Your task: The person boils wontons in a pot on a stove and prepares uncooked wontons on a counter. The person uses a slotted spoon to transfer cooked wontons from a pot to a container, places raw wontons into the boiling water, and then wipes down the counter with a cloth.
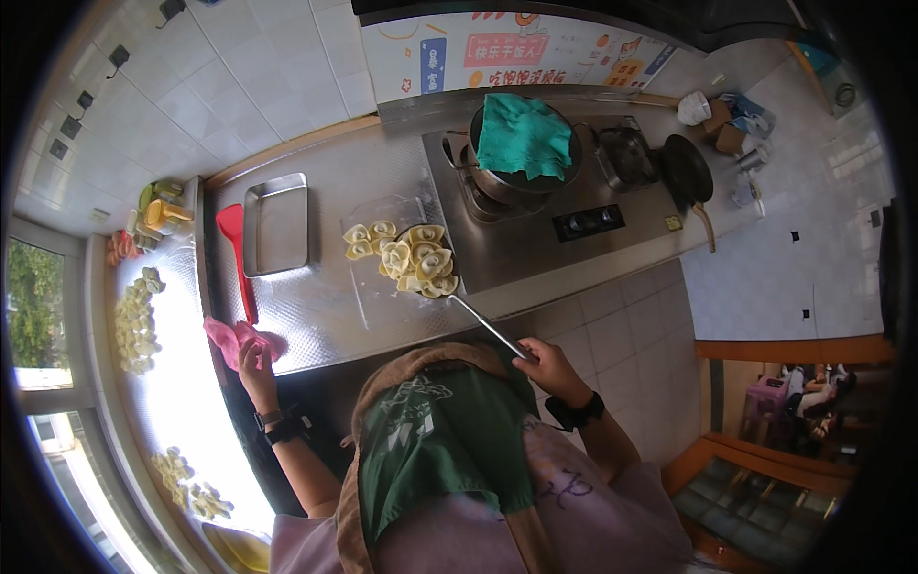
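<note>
My right hand (549,366) grips the metal handle of a skimmer (491,326), whose head lies under a heap of folded dumplings (419,260). Part of the heap rests on a transparent board (366,301) on the steel counter. At the counter's front left edge, my left hand (257,356) has its fingers on a pink cloth (233,341). Just behind that cloth lies a red spatula (235,240), beside a rectangular steel tray (275,269). A pot (502,188) stands on the stove with a green cloth (523,136) over its top.
Right of the pot are a square pan (626,159) and a frying pan (686,168) with a wooden handle. More dumplings (138,323) lie on the bright left counter. The stove knobs (589,222) face the front edge. Cartons (728,136) stand at the far right.
</note>
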The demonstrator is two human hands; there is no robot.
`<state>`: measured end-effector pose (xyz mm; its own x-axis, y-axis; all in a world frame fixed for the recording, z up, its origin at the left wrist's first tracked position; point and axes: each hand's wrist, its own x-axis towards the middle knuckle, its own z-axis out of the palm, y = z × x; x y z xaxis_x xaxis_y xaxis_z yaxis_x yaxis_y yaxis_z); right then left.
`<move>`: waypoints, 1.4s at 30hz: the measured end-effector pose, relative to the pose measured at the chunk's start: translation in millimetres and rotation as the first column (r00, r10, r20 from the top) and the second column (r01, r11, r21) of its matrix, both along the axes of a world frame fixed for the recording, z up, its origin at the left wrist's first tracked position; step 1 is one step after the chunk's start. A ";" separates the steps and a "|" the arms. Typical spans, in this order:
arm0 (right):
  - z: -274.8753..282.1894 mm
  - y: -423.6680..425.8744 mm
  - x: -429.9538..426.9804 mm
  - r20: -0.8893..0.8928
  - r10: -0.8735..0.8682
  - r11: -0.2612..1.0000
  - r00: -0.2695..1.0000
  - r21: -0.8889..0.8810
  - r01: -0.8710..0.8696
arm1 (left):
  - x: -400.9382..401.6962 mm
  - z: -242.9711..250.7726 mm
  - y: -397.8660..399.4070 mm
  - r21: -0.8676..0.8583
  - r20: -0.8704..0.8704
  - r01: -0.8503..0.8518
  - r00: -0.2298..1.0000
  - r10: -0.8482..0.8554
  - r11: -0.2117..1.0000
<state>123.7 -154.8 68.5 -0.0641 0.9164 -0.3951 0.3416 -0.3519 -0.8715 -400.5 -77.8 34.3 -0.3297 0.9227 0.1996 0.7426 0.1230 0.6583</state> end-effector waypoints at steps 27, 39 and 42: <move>16.2 39.5 3.1 -0.124 0.073 0.988 0.990 -0.128 -0.089 | 11.6 24.6 -38.6 0.041 -0.009 -0.252 0.968 0.252 0.967; 14.1 50.9 -0.6 -0.159 0.102 0.983 0.982 -0.133 -0.124 | 5.6 21.9 -79.4 -0.037 -0.067 -0.283 0.958 0.280 0.958; 9.5 54.9 4.1 -0.148 0.129 0.979 0.980 -0.139 -0.150 | 11.9 25.3 -83.3 0.017 0.037 -0.313 0.949 0.312 0.950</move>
<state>127.8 -99.8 78.0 -0.2507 0.8258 -0.5051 0.2771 -0.4387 -0.8548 -388.6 -161.1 59.6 -0.6078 0.7678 0.2026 0.6470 0.3308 0.6870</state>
